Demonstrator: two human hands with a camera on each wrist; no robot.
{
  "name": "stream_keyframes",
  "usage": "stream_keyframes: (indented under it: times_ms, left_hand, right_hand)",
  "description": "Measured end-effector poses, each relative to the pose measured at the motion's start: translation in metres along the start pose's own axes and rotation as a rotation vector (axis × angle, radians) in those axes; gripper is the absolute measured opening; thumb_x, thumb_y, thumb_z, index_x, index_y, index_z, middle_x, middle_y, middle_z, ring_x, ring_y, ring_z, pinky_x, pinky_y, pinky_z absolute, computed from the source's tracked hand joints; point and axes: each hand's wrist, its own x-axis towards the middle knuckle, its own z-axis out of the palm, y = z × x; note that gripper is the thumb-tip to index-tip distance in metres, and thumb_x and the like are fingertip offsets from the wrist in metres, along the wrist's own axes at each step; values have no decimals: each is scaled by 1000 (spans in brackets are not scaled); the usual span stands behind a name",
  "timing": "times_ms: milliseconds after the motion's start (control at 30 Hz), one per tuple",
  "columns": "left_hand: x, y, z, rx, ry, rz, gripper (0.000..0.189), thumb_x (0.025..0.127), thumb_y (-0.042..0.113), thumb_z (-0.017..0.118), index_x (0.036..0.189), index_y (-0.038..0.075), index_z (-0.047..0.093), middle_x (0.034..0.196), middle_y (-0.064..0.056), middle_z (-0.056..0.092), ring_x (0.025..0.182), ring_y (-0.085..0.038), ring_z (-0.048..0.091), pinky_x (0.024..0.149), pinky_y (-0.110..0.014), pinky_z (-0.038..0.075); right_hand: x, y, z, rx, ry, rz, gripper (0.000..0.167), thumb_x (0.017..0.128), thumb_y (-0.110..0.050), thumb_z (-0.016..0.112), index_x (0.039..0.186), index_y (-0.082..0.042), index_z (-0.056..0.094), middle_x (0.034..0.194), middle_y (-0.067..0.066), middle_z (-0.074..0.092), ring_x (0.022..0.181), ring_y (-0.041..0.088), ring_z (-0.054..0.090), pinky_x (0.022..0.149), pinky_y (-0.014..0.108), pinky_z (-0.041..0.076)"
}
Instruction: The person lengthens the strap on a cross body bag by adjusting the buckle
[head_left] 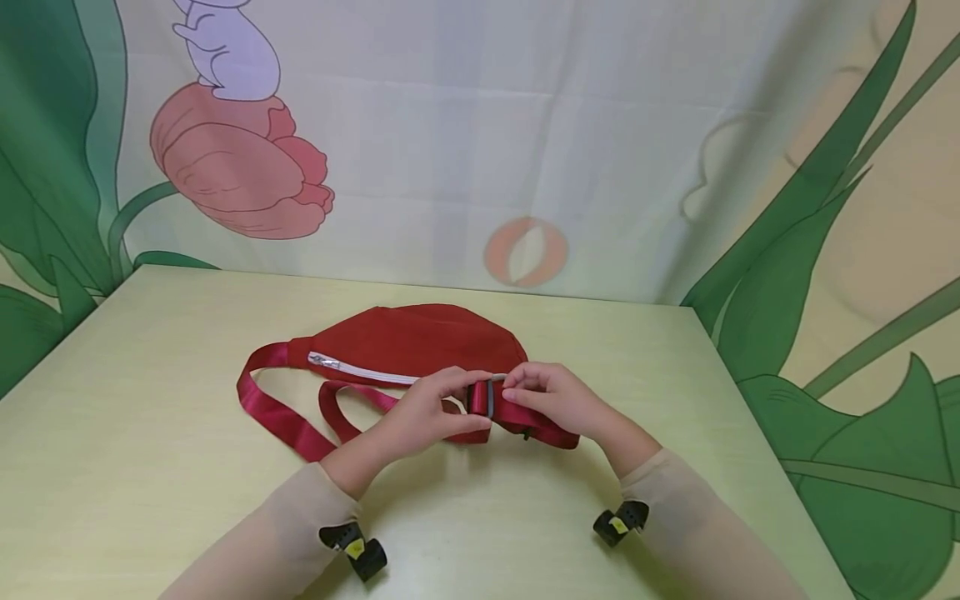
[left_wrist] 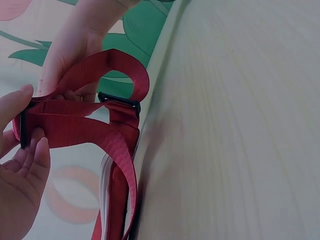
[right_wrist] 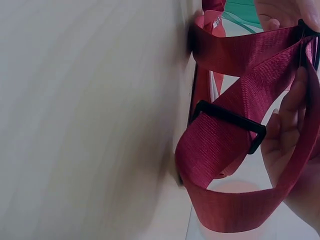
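A red waist bag (head_left: 427,337) with a white zipper (head_left: 367,370) lies on the table. My left hand (head_left: 423,408) pinches a black strap slider (head_left: 491,400) with the red webbing strap (left_wrist: 75,131) threaded through it. Close beside the slider, my right hand (head_left: 558,398) pinches the strap, which bends into a loop below that hand. In the right wrist view, a second black buckle (right_wrist: 230,119) sits lower on the webbing, apart from the fingers. Some of my right fingertips are hidden behind the strap.
The light wooden table (head_left: 187,500) ends at a printed curtain (head_left: 420,150) at the back. To the left, a loose loop of the bag's strap (head_left: 262,404) lies on the tabletop. A small black camera is strapped to each sleeve.
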Motion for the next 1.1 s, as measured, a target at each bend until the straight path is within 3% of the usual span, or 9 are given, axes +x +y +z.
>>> stream_keyframes:
  times_ms: [300, 567, 867, 1100]
  left_hand:
    - [1, 3, 3, -67, -39, 1, 50, 76, 15, 78, 122, 5, 60, 100, -2, 60, 88, -24, 58, 75, -29, 53]
    - [-1, 3, 3, -111, -19, -17, 48, 78, 14, 76, 123, 8, 60, 108, -1, 62, 88, -16, 61, 76, -32, 53]
    - [1, 5, 3, -143, -15, -76, 48, 75, 14, 79, 118, 11, 57, 97, -1, 62, 87, -19, 59, 76, -33, 53]
    - [2, 5, 7, -162, -33, -86, 46, 75, 10, 78, 119, 8, 61, 103, -3, 63, 91, -19, 59, 77, -31, 52]
  right_hand:
    - [0, -3, 2, 62, -48, -34, 14, 92, -17, 60, 100, -6, 64, 90, 4, 66, 84, 21, 58, 76, 33, 48]
    - [-2, 6, -3, 45, -82, -14, 15, 90, -15, 62, 102, -6, 64, 93, 3, 66, 88, 19, 59, 80, 33, 49]
    - [-2, 5, -3, 36, -43, -15, 14, 91, -16, 61, 101, -8, 65, 94, 3, 67, 87, 20, 59, 79, 34, 49]
    - [-1, -1, 0, 71, -22, -45, 12, 90, -13, 62, 99, -6, 65, 93, 3, 67, 88, 20, 60, 80, 34, 48]
